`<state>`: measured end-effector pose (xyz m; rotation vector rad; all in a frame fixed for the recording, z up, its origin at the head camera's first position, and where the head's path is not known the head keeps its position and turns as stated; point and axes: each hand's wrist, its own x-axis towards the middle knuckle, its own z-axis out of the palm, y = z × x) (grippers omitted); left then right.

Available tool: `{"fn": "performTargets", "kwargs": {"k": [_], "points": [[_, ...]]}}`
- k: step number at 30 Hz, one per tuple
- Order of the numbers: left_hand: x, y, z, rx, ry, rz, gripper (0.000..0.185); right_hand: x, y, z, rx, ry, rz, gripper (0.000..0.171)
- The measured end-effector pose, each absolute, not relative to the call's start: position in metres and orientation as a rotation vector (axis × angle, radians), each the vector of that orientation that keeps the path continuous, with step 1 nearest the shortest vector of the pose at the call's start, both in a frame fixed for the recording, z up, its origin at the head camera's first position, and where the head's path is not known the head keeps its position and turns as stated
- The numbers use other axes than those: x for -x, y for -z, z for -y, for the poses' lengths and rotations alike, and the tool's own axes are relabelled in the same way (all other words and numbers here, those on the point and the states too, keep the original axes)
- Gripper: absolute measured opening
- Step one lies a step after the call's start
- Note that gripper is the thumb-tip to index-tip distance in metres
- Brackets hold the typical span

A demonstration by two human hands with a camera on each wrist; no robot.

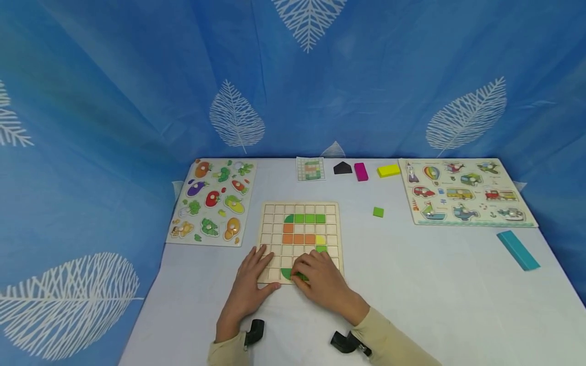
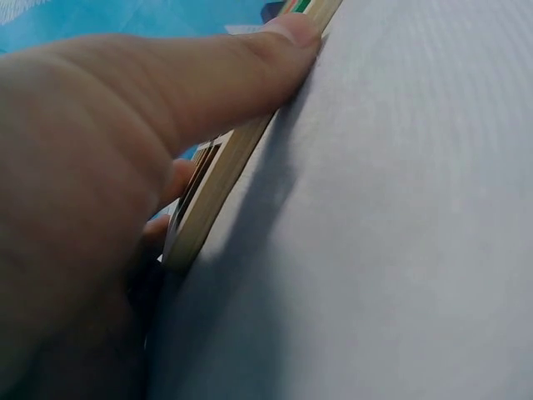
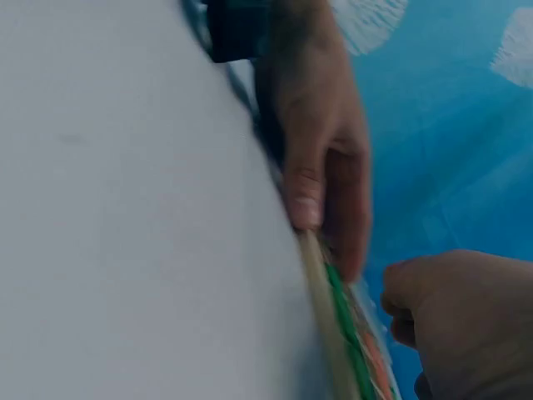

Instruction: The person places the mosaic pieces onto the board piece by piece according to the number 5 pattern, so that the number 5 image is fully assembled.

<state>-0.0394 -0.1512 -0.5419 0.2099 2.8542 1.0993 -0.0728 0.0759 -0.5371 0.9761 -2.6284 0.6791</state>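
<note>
A square wooden grid board [image 1: 276, 209] with green, orange and yellow tiles in its cells lies before me. My left hand [image 1: 249, 284] rests at its near left corner, fingers spread over the cells. In the left wrist view the left thumb [image 2: 225, 79] lies along the board's near edge [image 2: 212, 196]. My right hand [image 1: 322, 279] is over the near row, its fingers bent down by a green quarter-round tile [image 1: 286, 273] and more green beside it. In the right wrist view the right hand [image 3: 466, 321] has curled fingers; whether they pinch a tile I cannot tell.
A vegetable puzzle [image 1: 212, 198] lies left, a vehicle puzzle [image 1: 467, 195] right. Behind the board are a pattern card [image 1: 310, 169] and black [image 1: 342, 168], magenta [image 1: 361, 172] and yellow blocks [image 1: 388, 171]. A green tile [image 1: 378, 212] and blue block [image 1: 518, 250] lie to the right.
</note>
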Motion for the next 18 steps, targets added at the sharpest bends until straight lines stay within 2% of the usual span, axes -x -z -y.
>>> {"fn": "performTargets", "kwargs": {"k": [4, 9, 14, 18], "points": [[0.04, 0.543, 0.15, -0.198, -1.099, -2.858, 0.077, 0.087, 0.533, -0.104, -0.841, -0.811, 2.629, 0.006], [0.04, 0.542, 0.149, -0.173, -1.098, -2.842, 0.077, 0.118, 0.538, -0.161, -0.552, -0.913, 2.664, 0.007], [0.04, 0.539, 0.148, -0.167, -1.12, -2.824, 0.077, 0.142, 0.546, -0.215, -0.225, -0.962, 2.682, 0.025], [0.04, 0.538, 0.148, -0.173, -1.122, -2.829, 0.076, 0.152, 0.55, -0.237, -0.1, -0.983, 2.696, 0.041]]}}
